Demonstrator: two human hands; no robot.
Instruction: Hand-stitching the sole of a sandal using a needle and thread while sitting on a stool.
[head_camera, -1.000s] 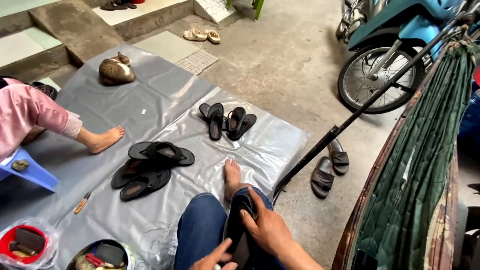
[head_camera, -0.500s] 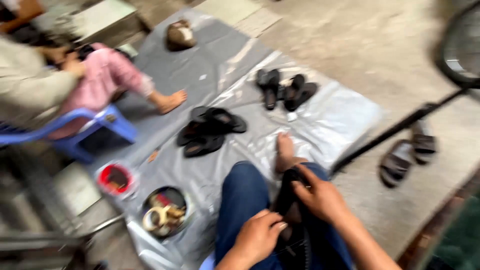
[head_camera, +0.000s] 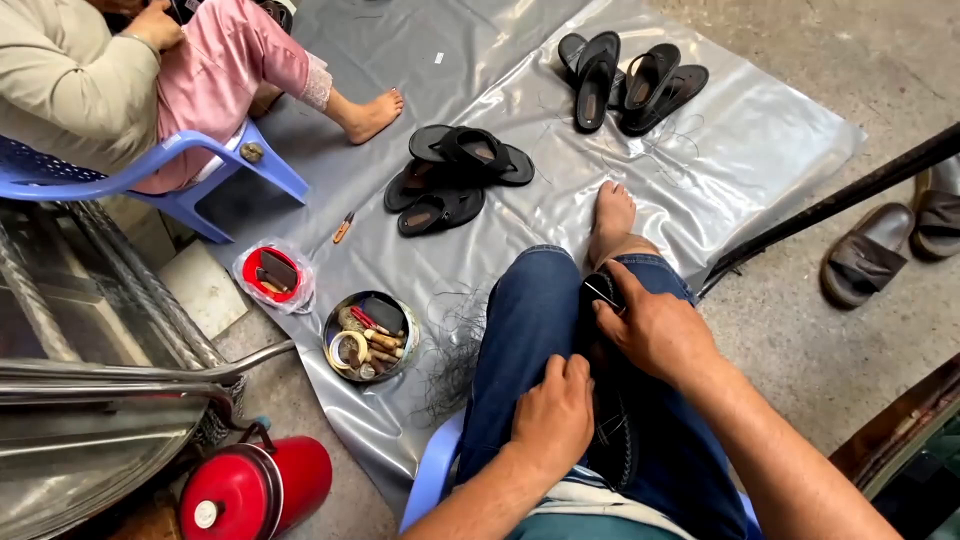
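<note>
A black sandal (head_camera: 608, 420) lies sole-up across my lap, on my blue jeans. My right hand (head_camera: 655, 330) is closed around its front end near my knee. My left hand (head_camera: 552, 415) presses on my thigh beside the sandal's side edge, fingers curled against it. My bare foot (head_camera: 612, 215) rests on the grey plastic sheet (head_camera: 760, 130). I sit on a blue plastic stool (head_camera: 432, 470).
Two piles of black sandals (head_camera: 455, 175) (head_camera: 630, 80) lie on the sheet. A round tin of tools (head_camera: 368, 336), a red lid in a bag (head_camera: 270, 276) and a red can (head_camera: 250, 490) stand to my left. A person in pink (head_camera: 235, 75) sits on a blue chair. Brown sandals (head_camera: 890, 240) lie at right.
The view has swung left and down, away from the motorbike. My left hand has moved up onto my thigh beside the sandal; my right hand keeps its hold.
</note>
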